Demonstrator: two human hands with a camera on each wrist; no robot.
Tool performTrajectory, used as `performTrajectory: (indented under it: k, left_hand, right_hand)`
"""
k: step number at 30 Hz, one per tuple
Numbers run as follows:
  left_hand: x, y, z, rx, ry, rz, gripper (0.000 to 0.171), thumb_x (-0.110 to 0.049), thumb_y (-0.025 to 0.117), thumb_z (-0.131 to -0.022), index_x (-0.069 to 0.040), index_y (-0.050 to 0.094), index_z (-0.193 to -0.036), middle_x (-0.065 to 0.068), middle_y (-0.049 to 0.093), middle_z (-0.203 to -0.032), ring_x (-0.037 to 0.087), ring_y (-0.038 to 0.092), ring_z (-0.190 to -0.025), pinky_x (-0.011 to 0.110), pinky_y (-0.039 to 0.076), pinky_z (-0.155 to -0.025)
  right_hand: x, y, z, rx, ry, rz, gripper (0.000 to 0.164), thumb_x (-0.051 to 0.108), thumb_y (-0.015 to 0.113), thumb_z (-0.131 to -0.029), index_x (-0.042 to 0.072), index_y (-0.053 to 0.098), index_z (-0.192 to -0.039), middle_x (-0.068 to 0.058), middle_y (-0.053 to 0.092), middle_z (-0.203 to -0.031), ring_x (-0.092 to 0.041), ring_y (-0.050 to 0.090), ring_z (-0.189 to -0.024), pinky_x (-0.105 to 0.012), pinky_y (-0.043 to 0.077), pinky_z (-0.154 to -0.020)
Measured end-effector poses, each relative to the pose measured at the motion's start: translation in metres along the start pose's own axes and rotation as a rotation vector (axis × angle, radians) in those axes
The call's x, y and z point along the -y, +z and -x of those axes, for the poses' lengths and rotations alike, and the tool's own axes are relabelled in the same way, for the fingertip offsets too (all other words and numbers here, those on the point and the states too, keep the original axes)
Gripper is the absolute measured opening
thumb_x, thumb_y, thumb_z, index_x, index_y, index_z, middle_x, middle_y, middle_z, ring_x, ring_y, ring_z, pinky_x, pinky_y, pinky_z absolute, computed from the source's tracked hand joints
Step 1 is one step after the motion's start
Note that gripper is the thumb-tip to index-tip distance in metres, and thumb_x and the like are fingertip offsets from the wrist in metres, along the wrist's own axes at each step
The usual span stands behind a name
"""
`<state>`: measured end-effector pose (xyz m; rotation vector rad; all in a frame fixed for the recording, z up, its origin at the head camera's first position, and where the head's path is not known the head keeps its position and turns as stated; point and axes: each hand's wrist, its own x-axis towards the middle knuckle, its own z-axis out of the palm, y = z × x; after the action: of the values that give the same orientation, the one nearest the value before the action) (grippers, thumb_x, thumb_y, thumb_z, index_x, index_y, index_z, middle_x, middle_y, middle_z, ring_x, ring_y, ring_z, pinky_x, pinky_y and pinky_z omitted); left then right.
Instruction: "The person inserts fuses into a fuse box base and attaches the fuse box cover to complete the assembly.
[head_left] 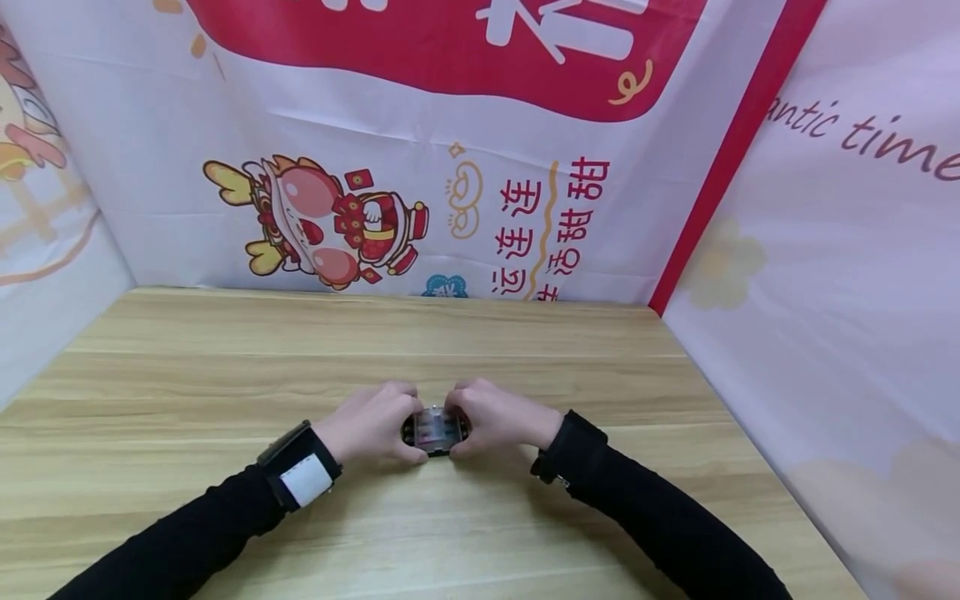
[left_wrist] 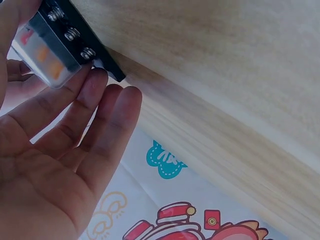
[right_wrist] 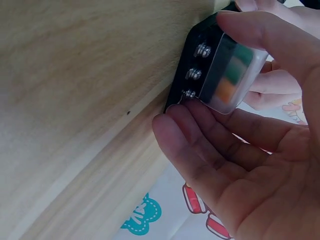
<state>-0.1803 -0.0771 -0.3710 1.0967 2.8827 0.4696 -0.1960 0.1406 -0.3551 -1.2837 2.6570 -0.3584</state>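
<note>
A small black device with a clear plastic cover [head_left: 437,428] sits low over the wooden table, between my two hands. Three metal screw terminals [left_wrist: 72,34] line one end of its black base, and three more [right_wrist: 193,74] line the other. Orange, red and green parts show through the cover. My left hand [head_left: 377,423] grips the device's left end, thumb on the near side and fingers on the far side. At the right end, my right hand [head_left: 495,417] holds it the same way. Part of each end is hidden behind the fingers.
Light wooden tabletop [head_left: 480,533] spreads around the hands. A printed cloth backdrop [head_left: 405,108] rises at the table's far edge, and another printed sheet [head_left: 840,275] runs along the right side. Black bands [head_left: 300,462] are strapped round both wrists.
</note>
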Motion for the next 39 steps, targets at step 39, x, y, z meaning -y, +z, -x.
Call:
performTrajectory:
  k: [39]
  left_hand:
    - [0.0048,0.0005,-0.0015,0.028,0.067,-0.08,0.054,-0.05,0.082,-0.073,-0.008,0.072,-0.105,-0.002,0.055,-0.096,0.012,0.048,-0.081,0.027,0.044,-0.062]
  right_hand:
    - [0.0023,-0.003,-0.0074,0.088,-0.023,0.077,0.051,0.031,0.085,-0.075,0.001,0.064,-0.11,-0.002,0.057,-0.095,-0.007,0.055,-0.077,-0.016,0.045,-0.065]
